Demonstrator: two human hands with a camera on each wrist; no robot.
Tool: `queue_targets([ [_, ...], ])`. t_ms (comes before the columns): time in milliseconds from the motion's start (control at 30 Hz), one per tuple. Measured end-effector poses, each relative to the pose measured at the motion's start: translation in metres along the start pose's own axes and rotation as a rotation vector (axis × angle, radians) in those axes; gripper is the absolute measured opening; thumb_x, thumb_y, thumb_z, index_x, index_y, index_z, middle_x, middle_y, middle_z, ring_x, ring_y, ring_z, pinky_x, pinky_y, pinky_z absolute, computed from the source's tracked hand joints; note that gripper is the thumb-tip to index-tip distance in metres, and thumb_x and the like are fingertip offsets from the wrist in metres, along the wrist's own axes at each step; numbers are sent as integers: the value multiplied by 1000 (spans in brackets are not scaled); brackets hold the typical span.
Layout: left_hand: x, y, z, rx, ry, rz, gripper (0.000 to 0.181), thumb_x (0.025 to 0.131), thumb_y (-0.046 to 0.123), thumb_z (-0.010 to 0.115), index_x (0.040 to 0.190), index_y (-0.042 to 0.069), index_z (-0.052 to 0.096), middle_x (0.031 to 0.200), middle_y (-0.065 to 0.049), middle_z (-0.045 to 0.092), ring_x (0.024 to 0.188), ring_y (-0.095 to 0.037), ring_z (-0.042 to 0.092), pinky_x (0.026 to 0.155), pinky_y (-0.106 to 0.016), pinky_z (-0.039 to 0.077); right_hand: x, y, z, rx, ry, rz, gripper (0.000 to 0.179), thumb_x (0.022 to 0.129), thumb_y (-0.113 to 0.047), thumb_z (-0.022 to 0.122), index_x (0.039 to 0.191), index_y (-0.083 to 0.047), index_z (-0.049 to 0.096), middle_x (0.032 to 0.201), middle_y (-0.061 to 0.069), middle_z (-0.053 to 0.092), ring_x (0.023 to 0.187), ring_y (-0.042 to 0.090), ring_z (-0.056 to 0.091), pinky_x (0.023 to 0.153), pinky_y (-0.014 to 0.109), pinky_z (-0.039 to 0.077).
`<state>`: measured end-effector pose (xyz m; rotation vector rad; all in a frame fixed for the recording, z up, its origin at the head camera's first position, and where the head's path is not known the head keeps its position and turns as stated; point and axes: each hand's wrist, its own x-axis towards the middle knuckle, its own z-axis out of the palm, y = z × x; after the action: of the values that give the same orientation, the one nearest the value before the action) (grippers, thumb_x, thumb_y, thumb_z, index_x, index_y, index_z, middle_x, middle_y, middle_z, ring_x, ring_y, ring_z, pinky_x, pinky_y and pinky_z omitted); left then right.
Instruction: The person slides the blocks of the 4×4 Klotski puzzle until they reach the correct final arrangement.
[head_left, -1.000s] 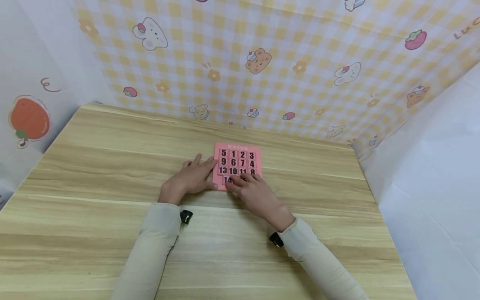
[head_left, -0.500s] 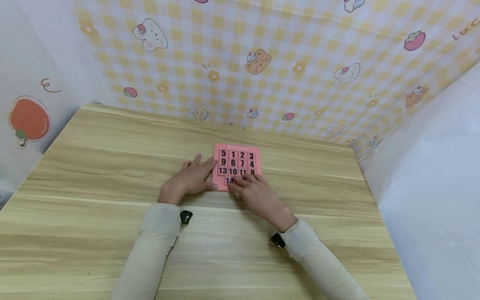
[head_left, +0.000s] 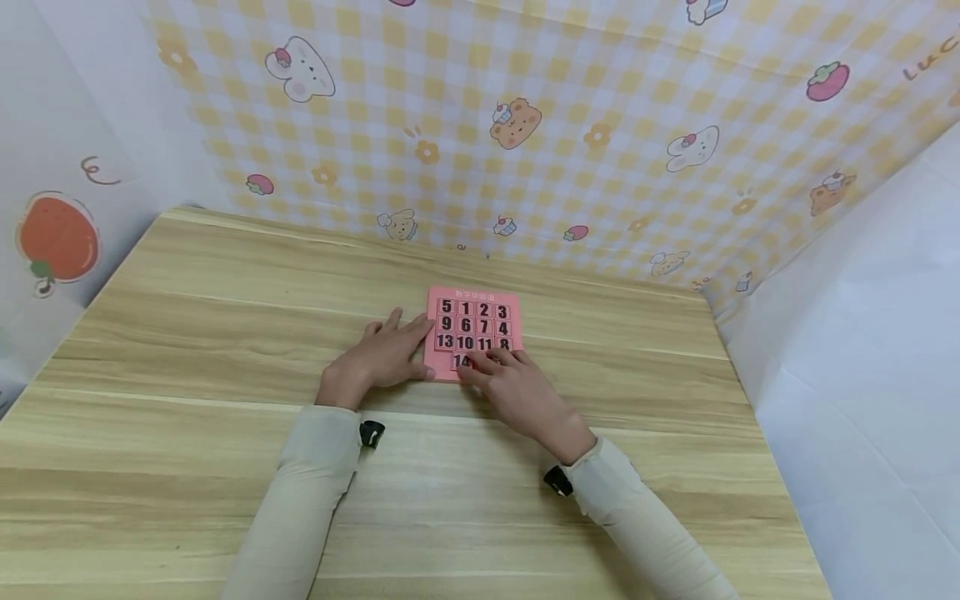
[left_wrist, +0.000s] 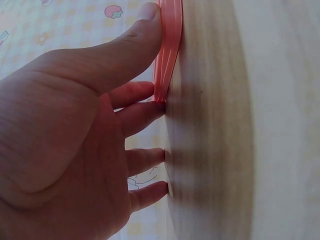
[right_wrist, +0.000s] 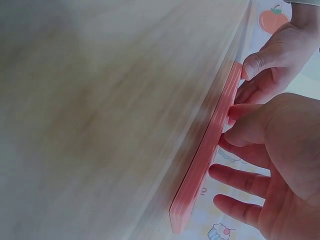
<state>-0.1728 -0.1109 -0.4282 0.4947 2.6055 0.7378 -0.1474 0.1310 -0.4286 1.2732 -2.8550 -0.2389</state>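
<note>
A pink sliding number puzzle (head_left: 430, 350) lies on the table, its tiles showing black numbers. In the bottom row the 14 tile (head_left: 459, 362) sits under the 10, with a bare pink slot to its left. My left hand (head_left: 384, 357) is spread at the puzzle's left side, thumb on the front left corner and fingertips at the edge. My right hand (head_left: 517, 392) reaches over the front right part, fingertips resting on the bottom row beside the 14. It hides the tiles right of the 14 and partly covers the 11 and 8.
The wooden table (head_left: 225, 492) reaches back to a yellow checked curtain (head_left: 465, 100) with cartoon prints. White sheets (head_left: 862, 350) hang at both sides. A dark wrist device (head_left: 372, 433) is worn at the left cuff, another dark device (head_left: 558, 481) at the right.
The 14 tile has slid a little to the right, widening the slot at its left. My right hand has shifted slightly right with it. The left hand stays put.
</note>
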Motion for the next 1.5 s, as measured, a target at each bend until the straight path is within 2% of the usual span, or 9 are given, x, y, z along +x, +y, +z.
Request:
queue_targets([
  [633, 1, -2, 2, 7, 0, -2, 84, 93, 38, 67, 158, 10, 22, 164, -12, 18, 151, -43, -2, 121, -61, 3, -4, 1, 0, 2, 36, -2, 37, 100, -23, 58, 137, -24, 61, 144, 1, 57, 128, 27, 55, 104, 48, 47],
  [1167, 0, -1, 0, -3, -1, 1, 85, 92, 38, 68, 158, 8, 22, 164, -14, 18, 151, -45, -2, 120, -62, 3, -5, 2, -1, -8, 28, 6, 37, 101, -23, 57, 138, -24, 60, 144, 1, 57, 127, 28, 55, 102, 50, 48],
  [1500, -1, 0, 0, -10, 2, 3, 85, 92, 37, 68, 158, 8, 22, 164, -14, 18, 151, -45, -2, 120, -63, 2, -2, 1, -3, -8, 40, 9, 33, 100, -24, 60, 133, -26, 65, 141, 0, 59, 127, 28, 55, 104, 49, 47],
])
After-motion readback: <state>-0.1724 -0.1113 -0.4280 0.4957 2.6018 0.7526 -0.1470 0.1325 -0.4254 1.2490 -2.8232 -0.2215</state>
